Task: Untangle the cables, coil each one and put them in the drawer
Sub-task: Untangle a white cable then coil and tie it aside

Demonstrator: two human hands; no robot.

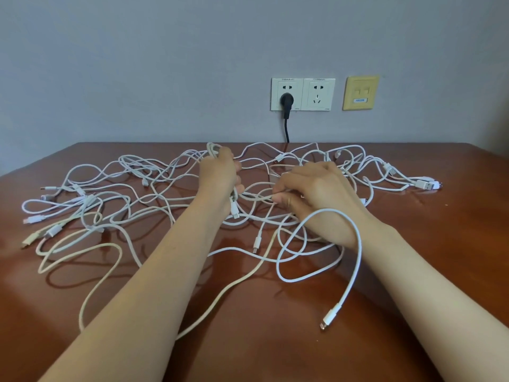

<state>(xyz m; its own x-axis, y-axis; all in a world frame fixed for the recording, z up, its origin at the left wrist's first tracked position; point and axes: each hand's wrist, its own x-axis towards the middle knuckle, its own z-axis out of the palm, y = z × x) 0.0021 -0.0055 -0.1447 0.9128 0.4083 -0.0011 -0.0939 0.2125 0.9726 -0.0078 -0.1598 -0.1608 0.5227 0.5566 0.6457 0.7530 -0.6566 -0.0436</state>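
Across the brown bench [440,257] sprawls a tangle of white cables [129,199], spread from near the left edge almost to the right, with the wall behind. Over the tangle's middle, the left hand [219,175] has its grip closed round a bunch of gathered loops [212,152]. Just beside it, the right hand [316,191] pinches one strand [257,198] between thumb and fingertips. One loose cable [358,244] arches over the right wrist, and its plug [329,317] lies on the bench. On the wall, a black plug [287,102] sits in a socket [278,86].
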